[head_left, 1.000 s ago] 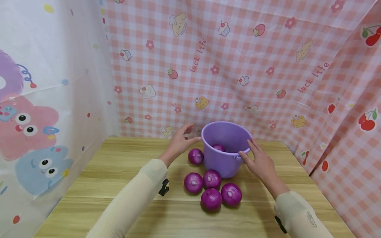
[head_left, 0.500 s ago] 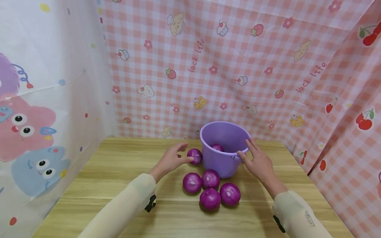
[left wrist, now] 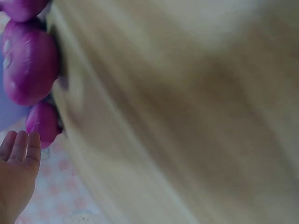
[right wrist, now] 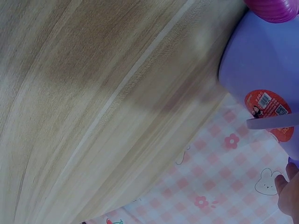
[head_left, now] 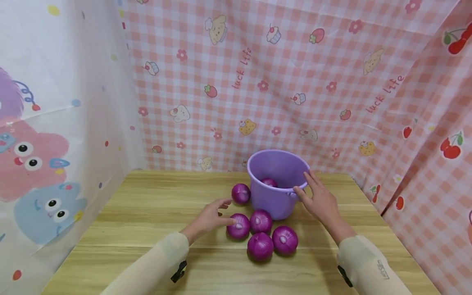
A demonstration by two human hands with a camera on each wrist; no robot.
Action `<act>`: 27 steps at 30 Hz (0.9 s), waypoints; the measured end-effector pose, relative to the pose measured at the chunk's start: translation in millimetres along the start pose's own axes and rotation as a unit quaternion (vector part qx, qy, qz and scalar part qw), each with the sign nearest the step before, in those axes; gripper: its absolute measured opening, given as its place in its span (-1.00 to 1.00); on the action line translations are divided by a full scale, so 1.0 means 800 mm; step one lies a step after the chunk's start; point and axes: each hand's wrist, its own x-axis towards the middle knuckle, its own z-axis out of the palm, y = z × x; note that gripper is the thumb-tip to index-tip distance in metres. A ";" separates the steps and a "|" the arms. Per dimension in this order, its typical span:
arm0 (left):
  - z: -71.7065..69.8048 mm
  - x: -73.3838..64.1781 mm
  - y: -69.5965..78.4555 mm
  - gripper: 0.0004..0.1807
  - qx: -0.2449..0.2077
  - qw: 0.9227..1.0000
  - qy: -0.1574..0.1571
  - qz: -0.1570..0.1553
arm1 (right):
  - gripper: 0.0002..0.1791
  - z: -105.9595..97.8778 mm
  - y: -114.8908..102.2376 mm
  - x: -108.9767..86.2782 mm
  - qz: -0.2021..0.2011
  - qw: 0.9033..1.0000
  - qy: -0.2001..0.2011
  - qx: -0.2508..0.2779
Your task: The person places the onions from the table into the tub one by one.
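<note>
My left hand reaches in from the left with fingers loosely extended. Its thumb tip overlaps the leftmost red onion of the front group, and nothing is gripped. In the left wrist view, the fingers show near the purple onions. My right hand rests its fairly straight fingers and thumb against the right rim of a purple bucket. One red onion lies inside the bucket, partly hidden by the front wall. The right wrist view catches the fingers by the bucket's rim.
Beside the front-left onion lie more onions, one against the bucket and two nearer me. Another onion sits left of the bucket. The wooden table meets a pink checked cloth behind.
My left hand has come down from beside the bucket's rim, past the onion left of it, toward the front-left onion. My right hand has stayed on the rim, and the bucket stands in place.
</note>
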 end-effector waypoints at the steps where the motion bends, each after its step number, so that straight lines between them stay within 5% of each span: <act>1: 0.002 -0.002 -0.002 -0.13 0.001 1.000 -0.005 -0.004 | -0.17 0.000 0.000 0.000 0.000 1.000 0.000 0.000; 12: 0.021 -0.012 -0.021 -0.14 0.012 0.999 -0.039 0.014 | -0.17 0.002 0.000 0.001 -0.003 1.000 0.001 0.001; 27: 0.031 -0.015 -0.024 -0.15 0.033 0.998 -0.041 0.033 | -0.17 0.002 0.000 0.001 -0.006 1.000 0.003 -0.003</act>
